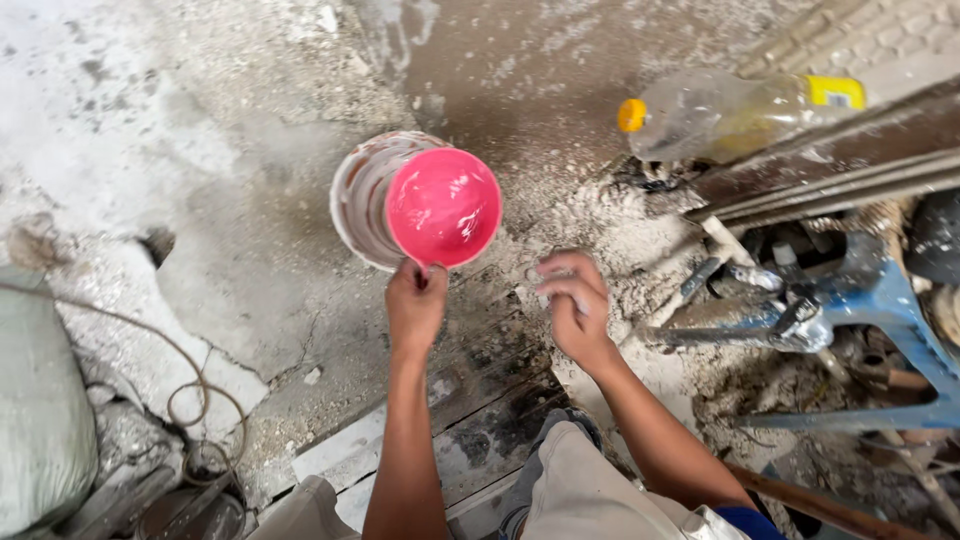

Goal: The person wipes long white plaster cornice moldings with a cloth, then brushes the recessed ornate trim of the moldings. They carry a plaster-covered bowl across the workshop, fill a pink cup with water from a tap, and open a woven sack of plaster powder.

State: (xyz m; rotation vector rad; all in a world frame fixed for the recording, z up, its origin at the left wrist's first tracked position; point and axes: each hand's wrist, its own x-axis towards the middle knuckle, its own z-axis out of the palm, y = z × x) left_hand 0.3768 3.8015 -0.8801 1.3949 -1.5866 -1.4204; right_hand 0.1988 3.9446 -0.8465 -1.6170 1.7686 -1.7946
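Pink bowl [443, 207] looks light, stiff, slick plastic, left hand [415, 305] pinching its near rim over the bucket [358, 195]; right hand [572, 305] loosely curled, empty.

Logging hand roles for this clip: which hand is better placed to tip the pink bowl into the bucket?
Probably the left hand: it already grips the pink bowl by its rim, held over the white bucket. The right hand is curled off to the side, clear of both.

Bright pink bowl [443, 207] at centre; grey-white streaked bucket [358, 198] at its 9 o'clock. Yellow-capped clear bottle [720, 115] at 2 o'clock. Blue metal frame [890, 310] at 3 o'clock. Grey dusty floor [200, 150], pale green sack [40, 410] at 8 o'clock.
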